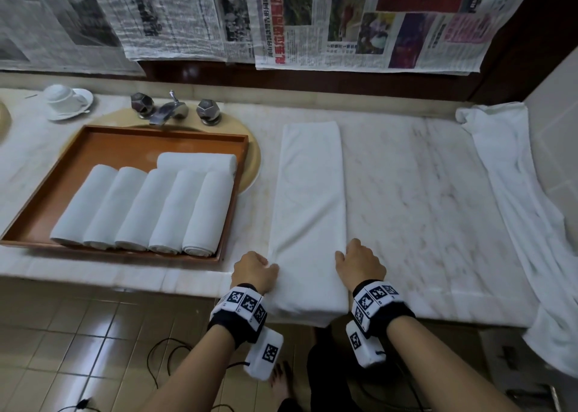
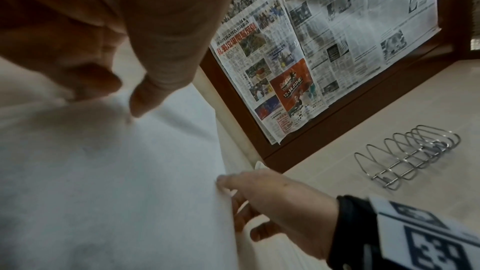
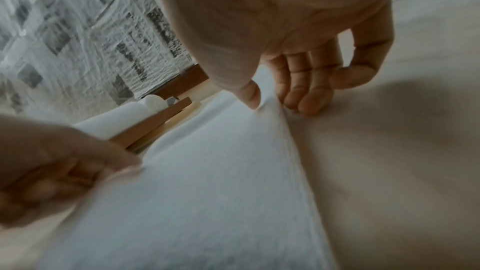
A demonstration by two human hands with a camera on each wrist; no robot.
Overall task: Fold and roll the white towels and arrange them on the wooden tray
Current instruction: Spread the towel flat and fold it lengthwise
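A white towel, folded into a long narrow strip, lies on the marble counter with its near end hanging over the front edge. My left hand pinches its left edge near that end, thumb on top. My right hand pinches the right edge opposite, thumb on the cloth and fingers at the edge against the counter. To the left, the wooden tray holds several rolled white towels side by side, with one more roll lying across behind them.
A loose unfolded white towel drapes along the counter's right end and over its edge. A faucet and a cup on a saucer stand behind the tray. Newspaper covers the wall. A wire rack hangs on the side wall.
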